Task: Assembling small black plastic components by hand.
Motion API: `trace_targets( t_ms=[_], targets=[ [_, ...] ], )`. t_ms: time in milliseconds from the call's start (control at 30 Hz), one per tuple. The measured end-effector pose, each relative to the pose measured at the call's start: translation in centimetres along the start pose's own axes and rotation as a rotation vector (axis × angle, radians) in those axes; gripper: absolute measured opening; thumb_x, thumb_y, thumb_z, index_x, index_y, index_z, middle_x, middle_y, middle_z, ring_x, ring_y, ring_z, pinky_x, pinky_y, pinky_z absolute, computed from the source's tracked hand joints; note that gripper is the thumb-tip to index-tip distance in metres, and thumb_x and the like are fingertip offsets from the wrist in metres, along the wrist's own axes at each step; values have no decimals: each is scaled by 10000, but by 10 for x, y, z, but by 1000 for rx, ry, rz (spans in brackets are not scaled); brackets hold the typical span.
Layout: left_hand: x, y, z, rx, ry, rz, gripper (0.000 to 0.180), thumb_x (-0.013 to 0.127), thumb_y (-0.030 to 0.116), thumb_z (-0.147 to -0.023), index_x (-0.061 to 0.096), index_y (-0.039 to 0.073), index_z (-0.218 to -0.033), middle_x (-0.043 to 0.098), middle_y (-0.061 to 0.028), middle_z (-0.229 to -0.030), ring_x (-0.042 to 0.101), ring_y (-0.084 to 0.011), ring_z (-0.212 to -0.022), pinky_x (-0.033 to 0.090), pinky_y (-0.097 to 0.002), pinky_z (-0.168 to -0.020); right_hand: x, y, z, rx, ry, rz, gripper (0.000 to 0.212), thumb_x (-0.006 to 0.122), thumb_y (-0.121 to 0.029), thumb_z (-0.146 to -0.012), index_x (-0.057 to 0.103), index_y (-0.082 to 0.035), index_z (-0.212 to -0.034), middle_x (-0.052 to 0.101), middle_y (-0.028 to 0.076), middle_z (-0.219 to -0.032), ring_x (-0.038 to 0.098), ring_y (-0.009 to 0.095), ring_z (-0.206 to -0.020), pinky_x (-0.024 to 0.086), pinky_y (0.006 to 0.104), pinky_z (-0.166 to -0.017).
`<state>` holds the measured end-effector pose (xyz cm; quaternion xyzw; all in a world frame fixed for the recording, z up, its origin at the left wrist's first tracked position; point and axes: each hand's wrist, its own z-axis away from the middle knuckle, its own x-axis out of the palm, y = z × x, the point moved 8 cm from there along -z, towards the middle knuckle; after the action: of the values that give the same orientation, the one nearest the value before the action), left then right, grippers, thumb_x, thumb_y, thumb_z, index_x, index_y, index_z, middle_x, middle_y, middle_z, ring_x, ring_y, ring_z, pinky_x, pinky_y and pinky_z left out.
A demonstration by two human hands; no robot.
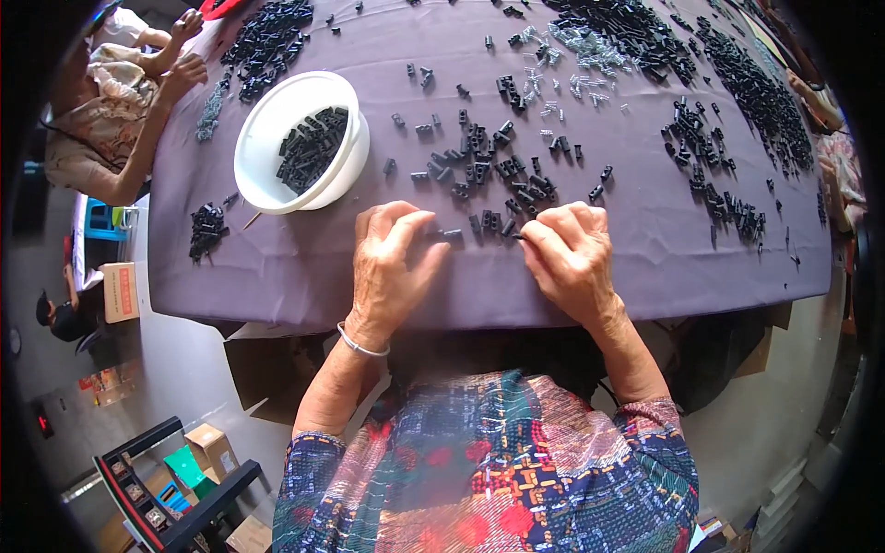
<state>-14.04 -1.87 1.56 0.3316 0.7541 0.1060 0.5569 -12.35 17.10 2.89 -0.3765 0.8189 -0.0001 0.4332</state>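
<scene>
My left hand [389, 263], a pale bangle on its wrist, rests at the near part of the cloth-covered table. Its thumb and forefinger are apart with nothing visible between them. Just right of them lies a small black plastic part [451, 235]. My right hand [573, 253] is closed, thumb and forefinger pinching a small dark plastic part [518, 236] whose shape is mostly hidden. Beyond both hands spreads a loose scatter of short black plastic parts [479, 147]. A white round tub [355, 175] with many similar black pieces inside stands beyond my left hand.
A small black heap [208, 230] lies left of the tub. Bigger black piles [636, 37] and clear small pieces [585, 51] cover the far side. Another person's arms [152, 120] reach in at the left edge. A cardboard box [120, 292] stands at the left.
</scene>
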Motion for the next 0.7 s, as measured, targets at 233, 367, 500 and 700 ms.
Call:
trace_targets(
  t_ms=[233,367,500,700],
  targets=[
    [2,-9,3,-3,-10,22,264,789,26,-685,714,81,-932,604,-59,-998,543,-247,-980,474,-348,-827,-6,-5,8,-78,135,-168,303,708,46,-623,615,-35,-900,610,70,-861,603,249,-782,471,381,-732],
    [-3,-12,8,-67,68,257,226,764,-4,-698,706,77,-901,644,-74,-905,610,-223,-824,508,-325,-734,-5,-5,8,-83,141,-249,285,698,86,-645,609,-26,-892,605,83,-841,596,256,-745,499,369,-688],
    [2,-18,20,-323,42,606,189,745,-20,-776,712,35,-954,696,-52,-905,641,-112,-761,523,-237,-709,-4,-1,6,-57,126,-319,283,695,108,-648,601,-21,-882,596,90,-827,591,267,-735,507,367,-670],
    [21,-11,33,-631,-84,1013,197,710,-2,-828,700,-7,-1024,698,-36,-942,621,-78,-816,506,-218,-748,-5,1,4,-51,120,-303,273,670,100,-638,594,-24,-869,587,98,-812,584,275,-720,514,382,-672]
  ],
)
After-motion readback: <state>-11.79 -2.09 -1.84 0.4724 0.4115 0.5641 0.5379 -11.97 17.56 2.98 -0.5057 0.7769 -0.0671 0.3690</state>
